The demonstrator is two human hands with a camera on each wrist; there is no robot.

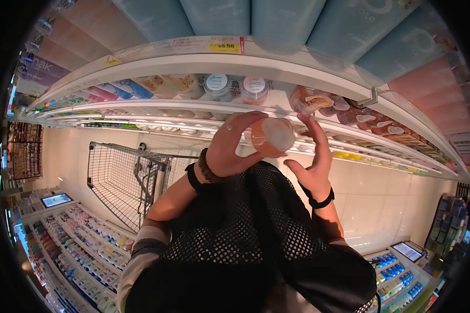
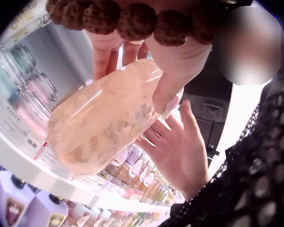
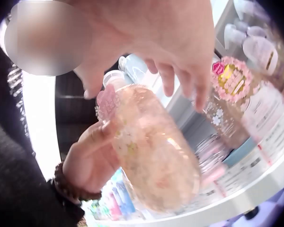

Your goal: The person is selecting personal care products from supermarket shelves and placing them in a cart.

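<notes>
My left hand [image 1: 227, 146] grips a clear bottle of peach-coloured liquid [image 2: 99, 123], printed with small flowers, in front of the shelf. Thumb and fingers lie on opposite sides of its upper part. In the right wrist view the bottle stands tilted, with a pink flower-shaped tag [image 3: 108, 103] by its neck and a white top [image 3: 114, 78]. Held apart from the bottle, my right hand [image 1: 317, 164] has its fingers spread and nothing in them. In the right wrist view it hovers above the bottle's top end.
Clip-lidded jars [image 1: 218, 88] and a similar bottle with a wreath label [image 3: 232, 101] stand on the shelf [image 1: 141, 70]. Large blue packs [image 1: 282, 23] fill the shelf above. A wire shopping cart [image 1: 122, 172] stands at the left, on the tiled floor [image 1: 365, 203].
</notes>
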